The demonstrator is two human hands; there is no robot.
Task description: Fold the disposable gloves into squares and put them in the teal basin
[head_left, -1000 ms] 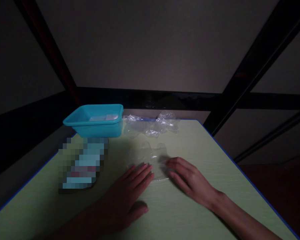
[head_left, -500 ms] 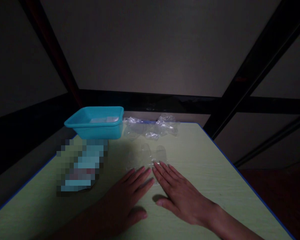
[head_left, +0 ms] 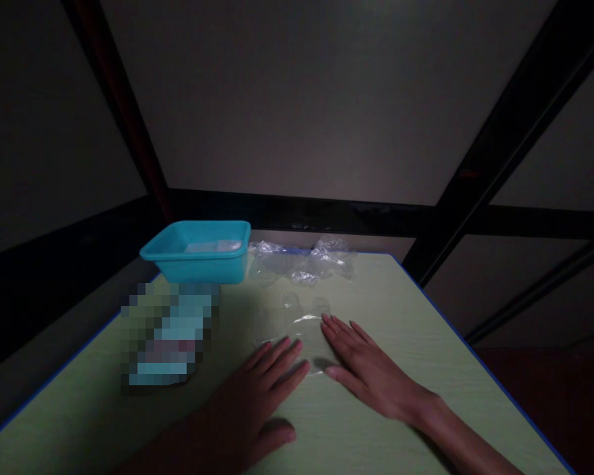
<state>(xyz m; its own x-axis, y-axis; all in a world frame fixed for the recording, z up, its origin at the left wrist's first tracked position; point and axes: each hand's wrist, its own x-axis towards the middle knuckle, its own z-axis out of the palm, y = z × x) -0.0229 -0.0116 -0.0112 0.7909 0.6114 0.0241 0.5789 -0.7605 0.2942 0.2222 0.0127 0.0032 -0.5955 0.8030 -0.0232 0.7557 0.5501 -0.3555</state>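
A clear plastic film [head_left: 280,321] lies flat on the pale green tabletop [head_left: 406,316], a little below the centre of the frame, with two rounded, finger-like lobes at its upper edge and a bright crease running across its right half. It may be a thin disposable glove, though the film is so transparent in this dim light that its full outline is hard to follow. The left hand [head_left: 255,396], in shadow at the lower centre, is palm down and opened out, its four fingers slightly parted and pointing up and right, its thumb held well away from them; its fingertips are at the film's lower edge. The right hand [head_left: 366,366], lower right of centre, is also palm down and flattened, fingers stretched out close beside each other toward the upper left, thumb apart, with the fingertips at the film's right side. Neither hand pinches anything. Beyond the film, near the tabletop's blue-trimmed far edge, crumpled clear plastic [head_left: 304,265] lies in shiny folds. Just left of it stands a turquoise basin [head_left: 202,267] with whitish contents [head_left: 212,247] inside. Nearer, at the left of the frame, lies a pixelated light-blue item [head_left: 178,330], its details masked.
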